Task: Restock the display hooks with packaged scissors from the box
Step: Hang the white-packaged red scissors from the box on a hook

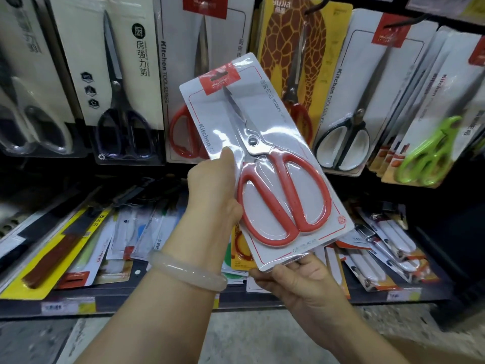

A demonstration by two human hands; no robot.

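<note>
**One pack in hand, its hook not yet reached**

Head view: both hands held a single packaged scissors [265, 164], a red-handled pair sealed under clear plastic on a white card, tilted with its hang slot up and to the left. The left hand [212, 190] gripped the card's left edge, thumb lying on the front face and the other fingers hidden behind the card. The right hand [296, 282] supported the bottom edge from below, its fingers [294, 261] curled up against the card's lower rim. The pack hung in the air in front of the display, not on any hook.

Just behind it, a row of matching red-handled packs [183, 74] hung on the rack (same "Kitchen Tool Series" card, so this looked like the intended row). Neighbouring rows held black-handled scissors [118, 82], a giraffe-print pack [296, 59], black-and-white scissors [346, 114] and green-handled ones [430, 151]. A lower shelf [131, 298] carried loose packaged knives and tools.

As for progress, the hooks looked fairly full, but how many packs came from the box could not be told; the box itself was not clearly in view. This pack was picked and oriented; threading its slot onto the hook remained, then any further packs.
</note>
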